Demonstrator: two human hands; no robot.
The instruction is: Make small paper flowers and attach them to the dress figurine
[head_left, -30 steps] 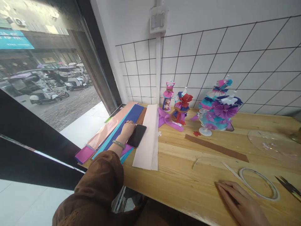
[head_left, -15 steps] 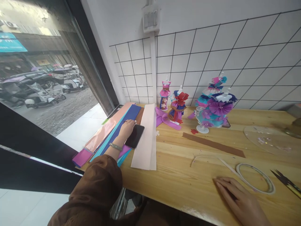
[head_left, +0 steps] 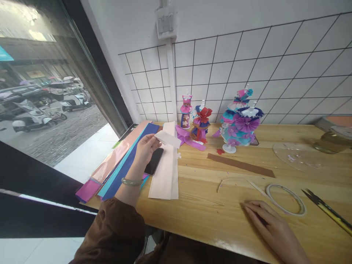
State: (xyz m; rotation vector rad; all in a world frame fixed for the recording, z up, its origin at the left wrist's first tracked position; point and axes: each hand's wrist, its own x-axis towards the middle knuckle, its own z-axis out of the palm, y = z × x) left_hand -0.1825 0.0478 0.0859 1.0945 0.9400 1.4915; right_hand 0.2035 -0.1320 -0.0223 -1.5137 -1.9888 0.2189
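Note:
My left hand (head_left: 146, 147) pinches a small pale piece of folded paper (head_left: 168, 139) between thumb and fingers. It holds the piece raised above a long pale pink paper strip (head_left: 164, 181). A black phone (head_left: 154, 161) lies just below that hand, partly over coloured paper strips. Among these is a dark blue strip (head_left: 121, 178). On the right, my right hand (head_left: 268, 222) rests on the tabletop, its fingers curled together with nothing visible in them. Near it lies a roll of narrow white tape (head_left: 302, 209) with its loose end pulled out.
Small dress forms in paper dresses, including a purple and turquoise one (head_left: 242, 128), stand along the gridded wall. A brown strip (head_left: 240, 165) lies mid-table. Yellow-handled scissors (head_left: 327, 209), a clear plate (head_left: 286, 156) and a glass jar (head_left: 331, 141) are at right. A window borders the left.
My left hand has lifted off the coloured papers beside the phone and now holds up the pale folded paper. The right hand stays resting on the table. The view has shifted slightly right.

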